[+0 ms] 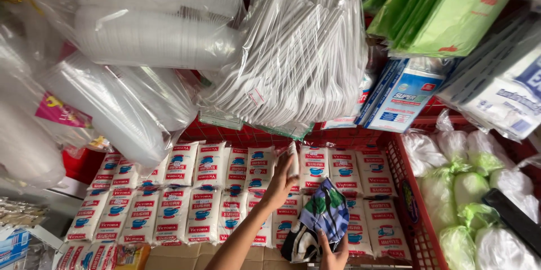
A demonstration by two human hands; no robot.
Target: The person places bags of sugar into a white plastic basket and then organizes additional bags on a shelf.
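Observation:
Rows of small white packets with red and blue print (203, 191) stand side by side in a red wire rack (248, 135). My left hand (280, 184) reaches up from the lower middle, its fingers closed around the edge of one white packet (292, 158) in the back row. My right hand (333, 252) sits at the bottom edge and grips a patterned cloth bag (322, 216) in blue, green, white and black. The bag lies against the packets just right of my left hand.
A red basket (407, 202) at the right holds tied clear bags of white goods (470, 188). Overhead hang bundles of white plastic cups (152, 33), packed white plastic cutlery (298, 56), green bags (445, 5) and blue-and-white boxes (403, 98).

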